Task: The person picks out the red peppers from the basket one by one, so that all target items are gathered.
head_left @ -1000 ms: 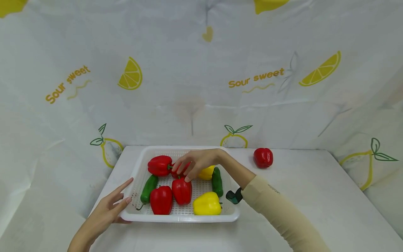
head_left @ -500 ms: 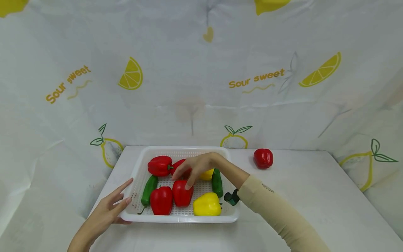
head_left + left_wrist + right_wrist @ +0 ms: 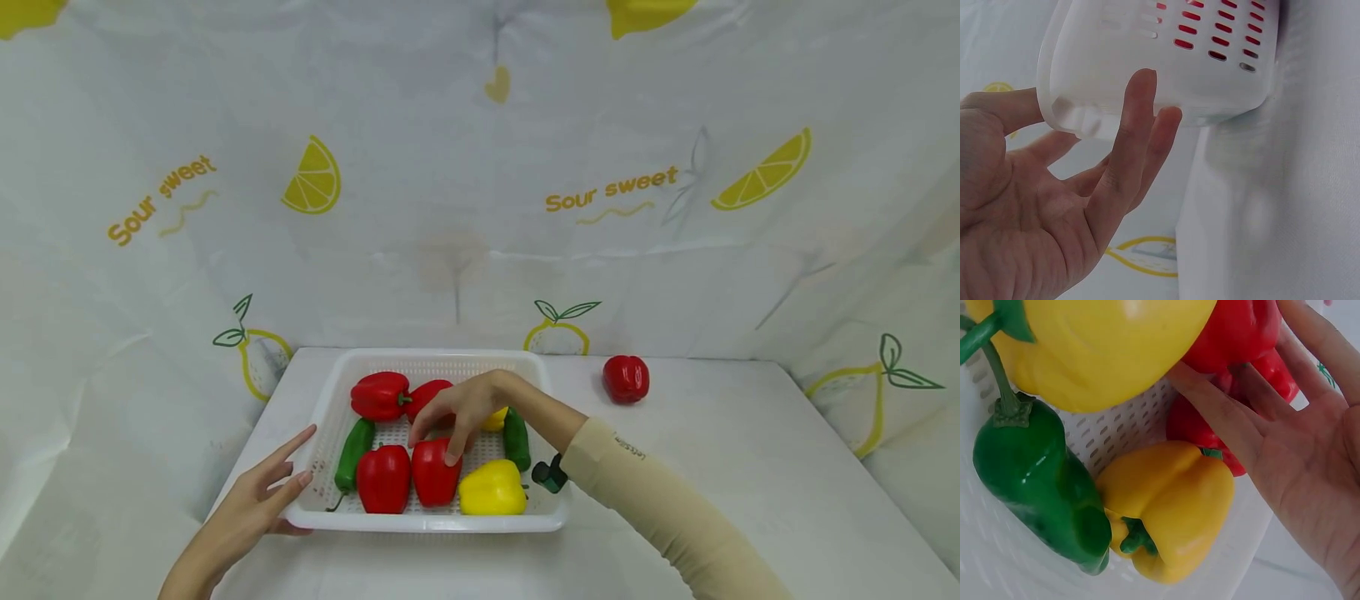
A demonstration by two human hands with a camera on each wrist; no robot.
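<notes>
A white basket point(image 3: 420, 522) with slotted walls holds several bell peppers and green peppers. At its front left corner my left hand point(image 3: 243, 504) touches the rim, fingers mostly straight. Some of those fingers point(image 3: 1138, 112) lie outside the basket's wall in the left wrist view. My right hand point(image 3: 459, 407) reaches in from the right and grips a red bell pepper point(image 3: 437, 479) near the basket's front middle, thumb on one side and fingers on the other. The right wrist view shows this hand point(image 3: 1297, 444) beside the red pepper, with the fingertips partly hidden.
Around the held pepper lie another red pepper point(image 3: 384, 479), a yellow pepper point(image 3: 492, 487), a long green pepper point(image 3: 356, 454) and a second green one point(image 3: 516, 440). More red peppers point(image 3: 379, 396) lie at the back. One red pepper point(image 3: 626, 379) sits outside, on the white table point(image 3: 712, 467).
My right hand has come down and toward me onto the red bell pepper, which has shifted slightly toward the basket's front. My left hand has stayed at the rim.
</notes>
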